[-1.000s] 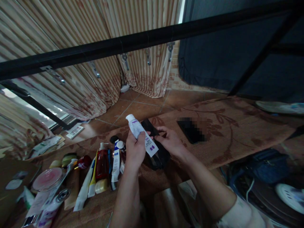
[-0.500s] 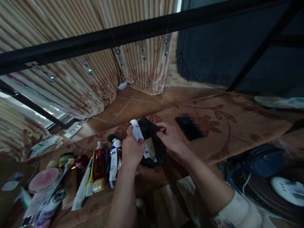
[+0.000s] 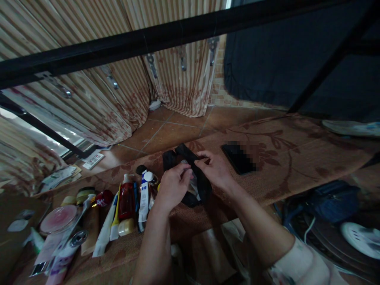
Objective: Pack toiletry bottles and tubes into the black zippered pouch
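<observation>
A black bag [image 3: 204, 186] sits on the brown patterned cloth [image 3: 276, 174] with its mouth toward me. My right hand [image 3: 215, 170] pinches the bag's right rim. Over the mouth is my left hand [image 3: 175, 186], thumb and fingers drawn together; whatever they hold, if anything, is hidden. Something pale and translucent [image 3: 192, 184] shows inside the bag, just below those fingertips. Left of the bag lie a white and blue tube [image 3: 144, 200], a bottle of red liquid [image 3: 126, 200] and a small jar with a cream lid [image 3: 126, 227].
A dark phone [image 3: 239, 159] rests right of the bag. More tubes and a pink round container [image 3: 58, 219] crowd the left side. A black metal bar [image 3: 175, 39] crosses above. At lower right are a blue bag [image 3: 334, 200] and a white power strip [image 3: 360, 237].
The white tube that my left hand held upright over the bag is no longer visible. My left hand has turned, its fingers now at the opening. My right hand still grips the rim.
</observation>
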Action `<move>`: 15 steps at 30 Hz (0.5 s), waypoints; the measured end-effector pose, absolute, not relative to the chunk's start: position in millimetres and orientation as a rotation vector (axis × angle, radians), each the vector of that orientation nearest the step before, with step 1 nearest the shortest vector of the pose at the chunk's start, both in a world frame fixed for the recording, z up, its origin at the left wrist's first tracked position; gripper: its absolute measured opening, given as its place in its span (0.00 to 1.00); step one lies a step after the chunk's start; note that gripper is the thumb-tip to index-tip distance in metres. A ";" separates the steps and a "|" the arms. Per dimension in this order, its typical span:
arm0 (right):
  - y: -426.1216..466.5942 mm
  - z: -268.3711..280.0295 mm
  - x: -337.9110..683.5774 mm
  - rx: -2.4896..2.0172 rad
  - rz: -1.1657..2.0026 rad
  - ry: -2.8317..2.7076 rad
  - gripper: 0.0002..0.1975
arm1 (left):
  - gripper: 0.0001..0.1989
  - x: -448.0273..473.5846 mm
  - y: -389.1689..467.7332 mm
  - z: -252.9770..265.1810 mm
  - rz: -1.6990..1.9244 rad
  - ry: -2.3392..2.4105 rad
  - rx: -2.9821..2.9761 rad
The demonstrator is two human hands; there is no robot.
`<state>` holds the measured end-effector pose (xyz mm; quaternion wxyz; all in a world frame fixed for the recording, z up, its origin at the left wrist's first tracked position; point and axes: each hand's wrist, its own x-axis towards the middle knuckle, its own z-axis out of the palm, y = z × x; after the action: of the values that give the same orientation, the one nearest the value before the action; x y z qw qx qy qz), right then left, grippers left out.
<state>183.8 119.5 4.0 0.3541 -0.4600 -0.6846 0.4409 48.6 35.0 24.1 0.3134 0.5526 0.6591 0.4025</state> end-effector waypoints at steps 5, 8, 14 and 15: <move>117.3 6.3 183.5 -1.178 1.154 -1.774 0.12 | 0.14 38.7 23.2 34.6 1.587 1.580 1.322; 117.8 5.8 183.3 -1.184 1.150 -1.777 0.12 | 0.12 21.7 16.0 34.5 1.918 1.665 1.125; 119.1 2.8 183.8 -1.218 1.095 -1.782 0.12 | 0.16 -35.6 3.2 9.4 2.020 2.087 0.617; 118.9 2.9 183.9 -1.220 1.089 -1.785 0.12 | 0.17 -43.6 0.5 4.7 1.929 2.156 0.630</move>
<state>183.9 118.9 2.9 0.3529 -0.4715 -0.6899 0.4209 -43.6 0.5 4.7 0.0900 0.2120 0.7252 0.6489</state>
